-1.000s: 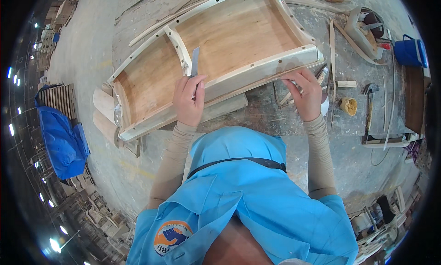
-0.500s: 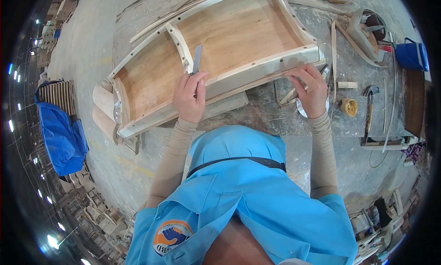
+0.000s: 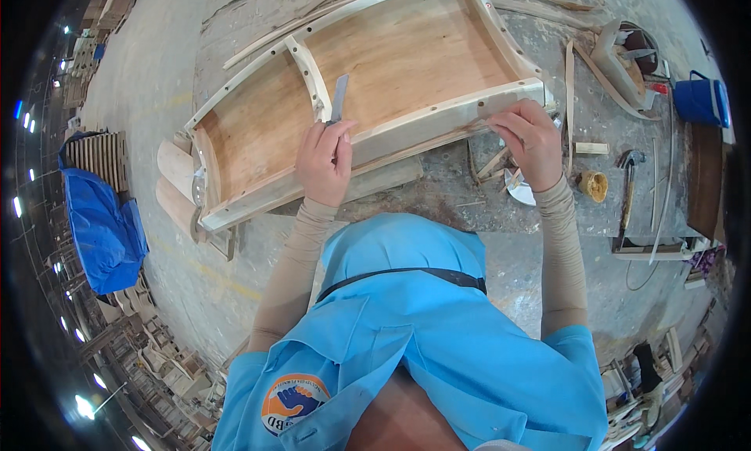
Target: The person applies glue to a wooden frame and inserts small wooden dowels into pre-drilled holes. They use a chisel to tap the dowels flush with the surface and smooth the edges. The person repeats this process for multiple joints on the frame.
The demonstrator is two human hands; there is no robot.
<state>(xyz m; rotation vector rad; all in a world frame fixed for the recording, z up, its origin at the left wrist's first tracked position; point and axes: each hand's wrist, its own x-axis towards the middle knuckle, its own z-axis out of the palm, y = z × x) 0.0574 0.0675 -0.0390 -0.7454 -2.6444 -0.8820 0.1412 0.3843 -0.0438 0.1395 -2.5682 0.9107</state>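
Observation:
A large pale wooden frame (image 3: 438,114) with a plywood panel (image 3: 399,52), a curved crosspiece (image 3: 309,77) and dark holes along its rails lies in front of me. My left hand (image 3: 325,163) rests over its near rail, closed around a tool with a narrow, flat grey blade (image 3: 339,97) pointing up and away; the handle end is hidden in my fingers. At the right part of the near rail is my right hand (image 3: 533,144), thumb and fingers pinched together at the rail's side face. Whatever sits between those fingertips is hidden.
Right of the frame are a tub of yellowish paste (image 3: 593,185), a hammer (image 3: 628,186), a small wood block (image 3: 591,148), a curved wooden piece (image 3: 622,64) and a blue bucket (image 3: 701,99). A white disc (image 3: 519,189) lies below my right hand. Left stands a blue-covered stack (image 3: 106,232).
My right hand has shifted slightly up and to the right along the rail, its forearm swinging right. My left hand keeps its grip on the blade tool, almost still.

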